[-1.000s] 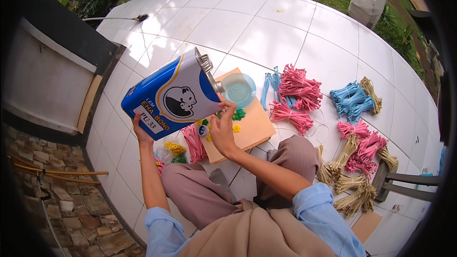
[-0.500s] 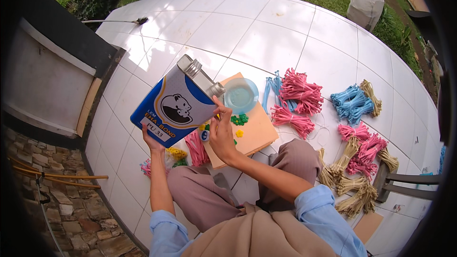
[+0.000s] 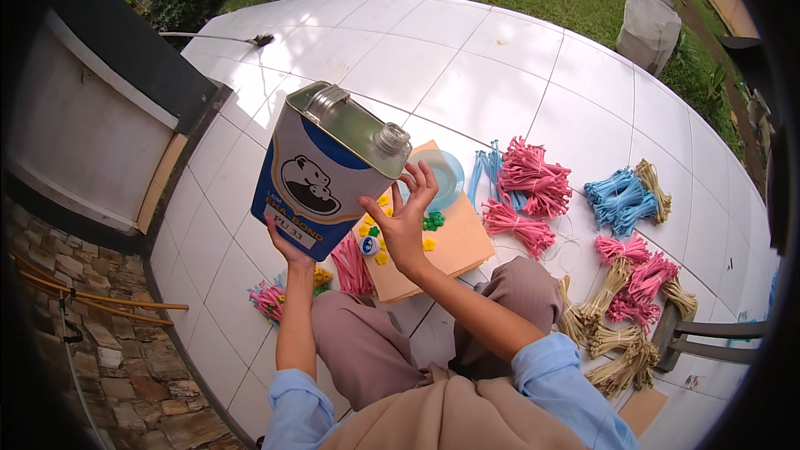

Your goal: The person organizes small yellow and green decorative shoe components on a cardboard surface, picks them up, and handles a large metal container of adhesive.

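Note:
A tall blue, white and grey glue can (image 3: 321, 183), with a metal top and a handle, is tilted in the air in front of me. My left hand (image 3: 293, 248) supports its lower end from below, fingers partly hidden beneath it. My right hand (image 3: 408, 221) is at the can's right side, fingers spread, its thumb against the front near the edge. The threaded spout (image 3: 391, 139) has no cap on it. Below, a blue-and-white round cap (image 3: 369, 245) lies on a peach board (image 3: 454, 242), near green and yellow plastic flowers (image 3: 432, 221).
A clear blue bowl (image 3: 446, 179) sits at the board's far edge. Right of it lie tied bundles of pink strips (image 3: 533, 173), blue strips (image 3: 621, 202) and beige strips (image 3: 615, 290). More pink strips (image 3: 353, 262) lie left of the board. A dark chair leg (image 3: 717, 329) stands at right.
The can has swung more upright, its metal top now facing me more. My right hand's fingers have come away from the spout and spread beside the can's edge. My left hand stays beneath it.

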A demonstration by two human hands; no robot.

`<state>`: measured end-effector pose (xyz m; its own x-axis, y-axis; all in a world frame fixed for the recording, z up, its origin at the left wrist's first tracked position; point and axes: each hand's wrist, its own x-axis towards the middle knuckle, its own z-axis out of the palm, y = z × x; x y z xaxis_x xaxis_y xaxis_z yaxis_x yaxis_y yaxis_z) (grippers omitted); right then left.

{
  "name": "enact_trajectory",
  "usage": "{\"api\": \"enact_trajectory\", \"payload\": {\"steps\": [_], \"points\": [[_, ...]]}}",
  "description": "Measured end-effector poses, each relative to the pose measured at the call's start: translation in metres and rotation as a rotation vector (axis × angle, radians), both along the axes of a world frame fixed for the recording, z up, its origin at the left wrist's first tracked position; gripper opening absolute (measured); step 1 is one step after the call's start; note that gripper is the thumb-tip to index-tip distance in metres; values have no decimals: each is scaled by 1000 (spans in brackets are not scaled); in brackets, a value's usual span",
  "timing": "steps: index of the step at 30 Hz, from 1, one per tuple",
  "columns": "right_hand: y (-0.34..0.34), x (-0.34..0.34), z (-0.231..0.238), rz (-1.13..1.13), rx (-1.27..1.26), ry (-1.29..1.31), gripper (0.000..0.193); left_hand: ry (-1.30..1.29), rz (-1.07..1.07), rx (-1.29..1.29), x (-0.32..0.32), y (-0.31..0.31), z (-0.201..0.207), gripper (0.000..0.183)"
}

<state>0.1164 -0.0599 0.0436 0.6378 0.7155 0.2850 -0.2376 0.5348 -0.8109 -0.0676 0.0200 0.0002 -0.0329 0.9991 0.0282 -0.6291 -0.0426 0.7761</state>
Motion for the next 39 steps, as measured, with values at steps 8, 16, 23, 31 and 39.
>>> {"api": "enact_trajectory", "payload": {"steps": [8, 16, 23, 31, 39], "points": [[-8, -6, -5, 166, -228, 389, 87, 36, -6, -15, -11, -3, 1, 57], [-8, -20, -31, 200, -222, 558, 75, 127, -63, -26, -40, 1, -11, 58], [-3, -18, -26, 190, -190, 490, 84, 62, -2, -45, -33, 0, -13, 55], [23, -5, -5, 159, -238, -43, 129, -85, -65, 3, -15, -3, -17, 58], [36, -9, 11, 164, -54, 76, 129, -116, -100, -99, 3, -9, -17, 61]]}}
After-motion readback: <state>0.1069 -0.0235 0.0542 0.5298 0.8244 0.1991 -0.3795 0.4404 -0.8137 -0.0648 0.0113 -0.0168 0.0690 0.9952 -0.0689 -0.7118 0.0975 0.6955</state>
